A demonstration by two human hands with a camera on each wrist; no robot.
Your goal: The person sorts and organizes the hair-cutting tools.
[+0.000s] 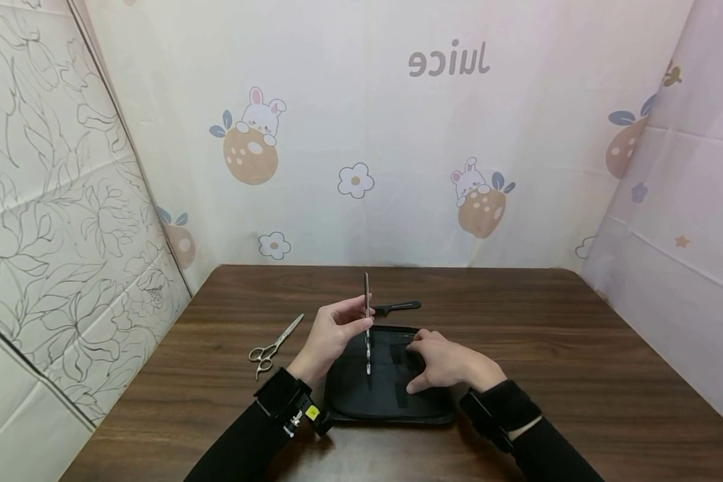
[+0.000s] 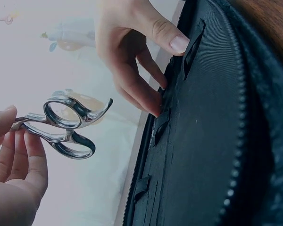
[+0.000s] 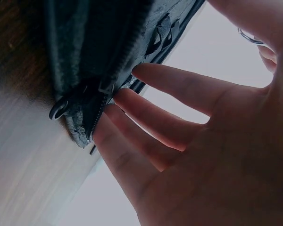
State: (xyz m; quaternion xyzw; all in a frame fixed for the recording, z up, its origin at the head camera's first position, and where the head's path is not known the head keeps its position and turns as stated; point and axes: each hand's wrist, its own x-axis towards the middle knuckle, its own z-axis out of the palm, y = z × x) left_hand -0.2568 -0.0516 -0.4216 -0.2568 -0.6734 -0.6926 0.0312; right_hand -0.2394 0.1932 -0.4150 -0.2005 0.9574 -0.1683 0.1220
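From my remote seat I'm watching my left hand [image 1: 331, 333] pinching the steel scissors [image 1: 367, 345] near the middle, handles pointing down, above the black zippered case [image 1: 361, 405], which is lying on the table [image 1: 554, 375] just in front of me. My right hand [image 1: 448, 365] is gripping nothing; its fingers are spreading and touching the case's lining beside the loops [image 2: 161, 126]. A second pair of scissors [image 1: 277, 343] is lying left of the case, and a slim black tool [image 1: 402, 306] beyond it. I'm judging this as readying a loop for stowing; the next move seems to be calling for holding that loop open and lining up the blades.
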